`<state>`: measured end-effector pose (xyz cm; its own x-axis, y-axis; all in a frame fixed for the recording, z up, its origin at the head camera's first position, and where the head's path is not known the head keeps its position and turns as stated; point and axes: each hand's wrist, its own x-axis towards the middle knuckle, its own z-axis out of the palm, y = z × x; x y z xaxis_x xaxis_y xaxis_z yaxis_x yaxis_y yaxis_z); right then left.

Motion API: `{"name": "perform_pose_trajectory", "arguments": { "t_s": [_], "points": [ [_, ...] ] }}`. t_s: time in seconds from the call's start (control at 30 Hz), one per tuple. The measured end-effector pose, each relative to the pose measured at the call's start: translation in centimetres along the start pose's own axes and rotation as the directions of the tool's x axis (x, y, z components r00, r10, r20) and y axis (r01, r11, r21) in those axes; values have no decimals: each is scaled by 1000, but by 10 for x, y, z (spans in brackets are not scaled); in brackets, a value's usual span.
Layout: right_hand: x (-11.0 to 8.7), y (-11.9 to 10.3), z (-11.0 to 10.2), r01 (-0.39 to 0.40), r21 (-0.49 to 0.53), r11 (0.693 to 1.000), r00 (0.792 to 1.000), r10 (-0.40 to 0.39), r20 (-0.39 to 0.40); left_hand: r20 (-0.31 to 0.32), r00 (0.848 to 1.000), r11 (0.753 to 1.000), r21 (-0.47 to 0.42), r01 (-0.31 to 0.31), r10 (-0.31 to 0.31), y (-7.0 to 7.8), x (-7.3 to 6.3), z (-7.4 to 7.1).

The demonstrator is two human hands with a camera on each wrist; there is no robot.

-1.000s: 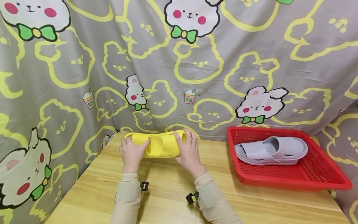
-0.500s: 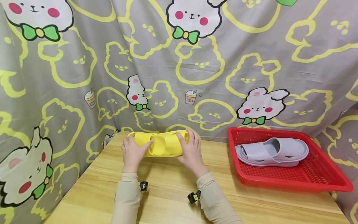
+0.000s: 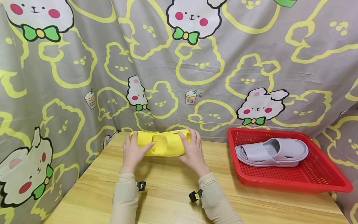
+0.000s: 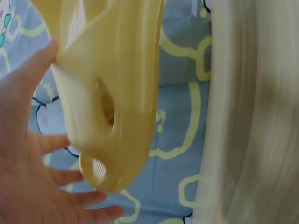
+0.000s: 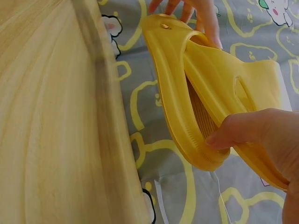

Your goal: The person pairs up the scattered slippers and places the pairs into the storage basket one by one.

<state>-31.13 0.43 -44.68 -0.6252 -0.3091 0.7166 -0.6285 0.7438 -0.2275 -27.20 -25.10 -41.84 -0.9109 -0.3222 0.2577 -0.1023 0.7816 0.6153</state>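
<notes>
A pair of yellow slippers (image 3: 160, 146), fitted together, is held lengthwise near the table's far edge. My left hand (image 3: 134, 152) holds their left end, its thumb near the middle opening. In the left wrist view the fingers of the left hand (image 4: 42, 154) spread along the toe of one yellow slipper (image 4: 112, 93). My right hand (image 3: 194, 152) grips the right end. In the right wrist view the right hand (image 5: 275, 140) has its thumb over the edge of one yellow slipper (image 5: 219, 93), while fingers of the left hand (image 5: 208, 14) touch the far end.
A red perforated plastic basket (image 3: 243, 179) stands on the right of the wooden table (image 3: 167, 199). In it lies a pair of grey slippers (image 3: 253, 151), fitted together. A grey patterned curtain (image 3: 207, 90) hangs behind and to the left.
The yellow slippers and both hands have shifted slightly to the right. The left end of the slippers sits a little further inside the left hand. The basket has stayed in place.
</notes>
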Motion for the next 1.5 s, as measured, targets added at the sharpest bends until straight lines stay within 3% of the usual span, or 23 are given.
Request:
{"name": "perform_pose_trajectory", "arguments": {
  "t_s": [0.2,0.4,0.67,0.9,1.13,1.5],
  "points": [
    [1,6,-4,-12,13,1000,1000,11,6,106,989,995,14,-101,99,-6,0,-3],
    [1,13,-9,-11,29,1000,1000,10,27,141,972,979,43,-198,190,-10,-1,-4],
    [2,19,-18,-26,52,998,995,20,100,191,955,963,108,-248,225,-13,-1,1],
    [3,23,-23,-46,63,997,992,39,119,176,954,949,160,-272,244,-14,1,9],
    [4,25,-26,-69,93,993,989,56,140,142,948,938,165,-305,283,-15,0,11],
    [5,25,-29,-67,104,992,982,47,181,125,947,934,170,-313,295,-14,-3,14]
  ]
}}
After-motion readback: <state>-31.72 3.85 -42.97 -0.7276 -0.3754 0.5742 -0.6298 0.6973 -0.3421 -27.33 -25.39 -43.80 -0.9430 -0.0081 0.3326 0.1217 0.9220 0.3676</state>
